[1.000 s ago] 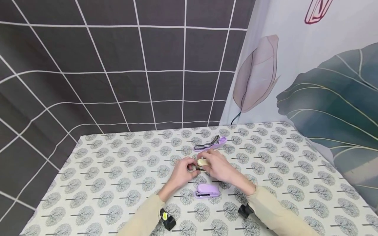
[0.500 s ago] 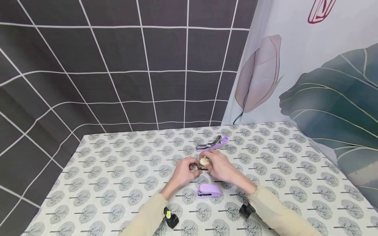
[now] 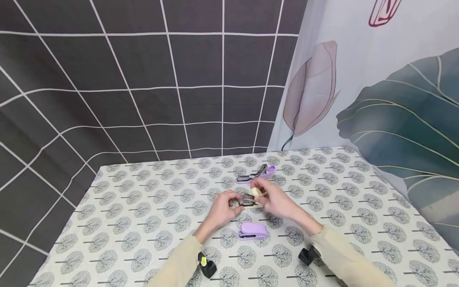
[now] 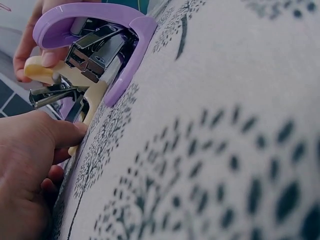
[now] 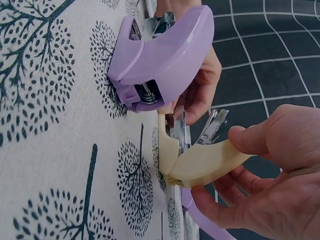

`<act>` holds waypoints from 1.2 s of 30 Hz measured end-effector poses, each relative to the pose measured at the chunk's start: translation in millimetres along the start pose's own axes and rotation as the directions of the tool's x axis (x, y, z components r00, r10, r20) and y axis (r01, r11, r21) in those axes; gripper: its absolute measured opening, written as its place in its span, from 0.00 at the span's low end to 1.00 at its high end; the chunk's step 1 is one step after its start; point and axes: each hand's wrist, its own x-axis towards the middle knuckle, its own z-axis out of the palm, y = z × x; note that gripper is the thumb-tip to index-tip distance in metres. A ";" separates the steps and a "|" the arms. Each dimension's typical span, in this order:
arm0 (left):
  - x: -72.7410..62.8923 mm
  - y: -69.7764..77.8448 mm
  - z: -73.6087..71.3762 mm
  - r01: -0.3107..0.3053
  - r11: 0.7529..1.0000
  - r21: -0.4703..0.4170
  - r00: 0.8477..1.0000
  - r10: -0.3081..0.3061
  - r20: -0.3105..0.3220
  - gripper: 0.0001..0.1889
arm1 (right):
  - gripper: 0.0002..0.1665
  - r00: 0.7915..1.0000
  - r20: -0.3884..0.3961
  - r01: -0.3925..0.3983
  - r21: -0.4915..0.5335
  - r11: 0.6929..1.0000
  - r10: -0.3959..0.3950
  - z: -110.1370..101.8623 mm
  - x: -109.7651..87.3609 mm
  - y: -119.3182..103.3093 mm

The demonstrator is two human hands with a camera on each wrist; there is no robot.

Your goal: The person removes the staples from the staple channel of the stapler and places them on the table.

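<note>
A cream stapler (image 3: pixel 256 191) lies between both hands on the table, its top cover raised and the metal magazine exposed. My right hand (image 3: pixel 274 199) pinches that cover between thumb and fingers, as the right wrist view shows with the stapler (image 5: pixel 205 162) spread wide. My left hand (image 3: pixel 223 209) holds the front end of the base, with the thumb on it in the left wrist view. Nearer to me sits a closed purple stapler (image 3: pixel 254 230). Beyond the hands, another purple stapler (image 3: pixel 267 172) lies with its metal part tilted up.
A white tablecloth (image 3: pixel 161 239) with a grey tree print covers the table. Behind it hangs a dark gridded cloth (image 3: pixel 143 103), and to the right a pale curtain (image 3: pixel 358 36) with large leaves. The near purple stapler stands close to both wrists.
My right hand has moved slightly right, tilting the cream stapler's cover back and baring its metal magazine. My left hand keeps its place, and both purple staplers stay put.
</note>
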 end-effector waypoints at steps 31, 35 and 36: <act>0.0 1.1 1.4 -0.018 1.000 0.015 1.000 0.018 0.005 0.12 | 0.16 0.985 -0.148 -0.038 0.301 0.953 0.086 0.6 -23.4 26.7; -0.2 0.3 1.7 -0.020 1.000 0.021 1.000 0.020 0.004 0.12 | 0.16 0.978 -0.149 -0.083 0.353 0.932 0.143 0.6 -27.7 29.2; -0.3 0.2 1.6 -0.019 1.000 0.021 1.000 0.018 0.005 0.12 | 0.16 0.976 -0.151 -0.095 0.363 0.927 0.159 0.6 -28.9 29.5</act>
